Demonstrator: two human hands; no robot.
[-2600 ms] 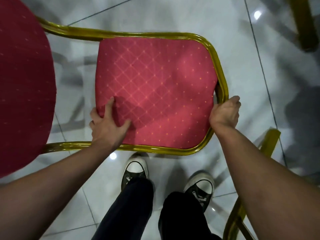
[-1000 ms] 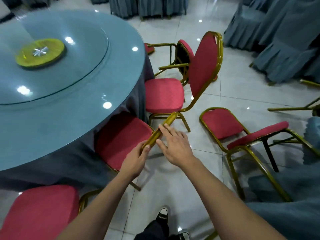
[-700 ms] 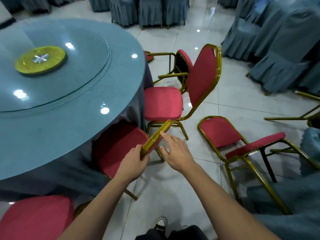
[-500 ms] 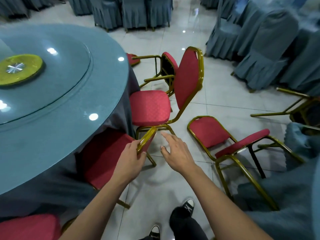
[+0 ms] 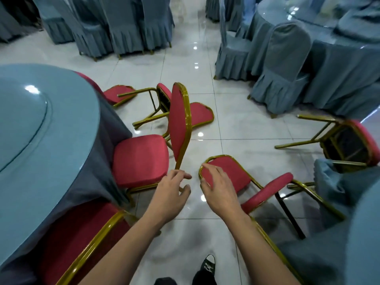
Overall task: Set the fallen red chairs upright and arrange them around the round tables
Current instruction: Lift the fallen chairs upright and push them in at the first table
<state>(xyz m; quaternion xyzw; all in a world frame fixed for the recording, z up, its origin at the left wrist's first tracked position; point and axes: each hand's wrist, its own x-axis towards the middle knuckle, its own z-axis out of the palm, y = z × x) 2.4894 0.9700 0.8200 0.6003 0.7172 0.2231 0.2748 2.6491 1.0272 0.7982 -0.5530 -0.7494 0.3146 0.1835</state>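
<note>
A round table (image 5: 47, 140) with a blue cloth fills the left. Two red chairs with gold frames stand upright against it: one at the bottom left (image 5: 86, 241) and one farther along (image 5: 144, 157). Just right of my hands a fallen red chair (image 5: 265, 192) lies on its back. My left hand (image 5: 170, 194) hovers open above the floor and holds nothing. My right hand (image 5: 218, 186) is open in front of the fallen chair's backrest; whether it touches is unclear. More fallen red chairs lie farther off (image 5: 164, 103) and at the right (image 5: 347, 140).
Blue-covered chairs stand in rows at the back (image 5: 123, 25) and around another blue-clothed table (image 5: 339, 50) at the right. Blue cloth (image 5: 349, 233) hangs at the lower right. White glossy tiles (image 5: 226, 124) stretch between the tables. My shoe (image 5: 207, 266) shows at the bottom.
My left hand has let go of the bottom-left chair's gold backrest. Both hands have moved right toward the fallen chair, and my view has turned right.
</note>
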